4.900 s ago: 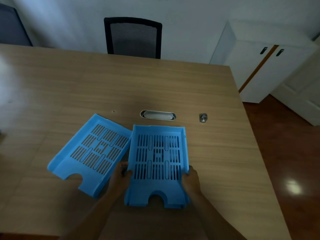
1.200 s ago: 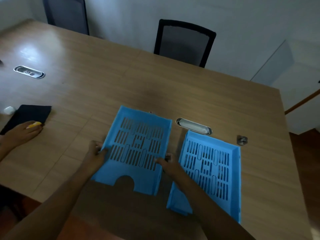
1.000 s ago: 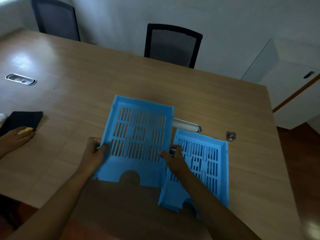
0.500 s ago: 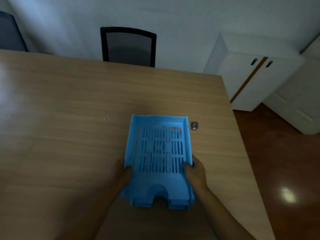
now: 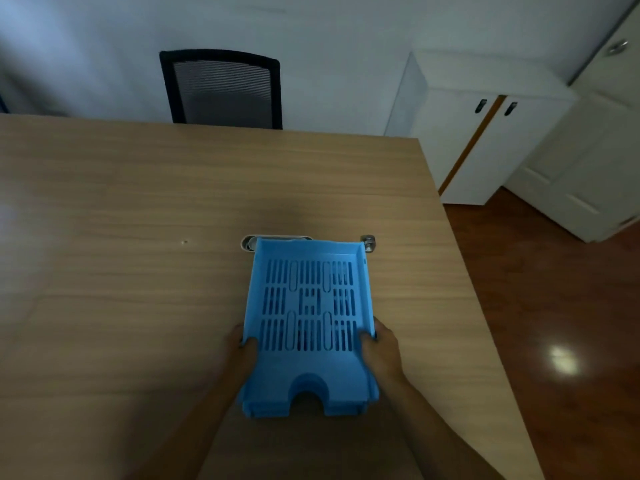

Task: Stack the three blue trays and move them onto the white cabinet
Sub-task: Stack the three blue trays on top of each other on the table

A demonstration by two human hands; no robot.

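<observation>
**Nested trays gripped at both sides, cabinet off to the right**

The blue trays (image 5: 308,317) sit nested as one stack on the wooden table (image 5: 138,289), slotted floor up, the arched cut-out end toward the person. Offset edges at the near corners show more than one tray, but how many cannot be counted from here. The stack's long axis runs straight away from the person, between the two hands.

The left hand (image 5: 242,351) clamps the left wall, fingers (image 5: 250,344) curled over the rim and pressed together against the plastic. The right hand (image 5: 381,351) mirrors it on the right wall, thumb lying along the rim and the other fingers tucked out of sight beneath. Both grips sit toward the near end of the stack, so most of its length lies beyond the fingertips. Neither hand is nearer; the hold is symmetric.

Just past the far edge, a metal cable grommet (image 5: 250,242) peeks out at the left corner and a small metal fitting (image 5: 369,242) at the right.

The white cabinet (image 5: 485,140) stands well apart, beyond the table's far right corner, ahead and right of the right hand. Stacking looks finished; the carry probably means lifting and swinging rightward. A black mesh chair (image 5: 221,90) stands behind the table's far edge.
</observation>
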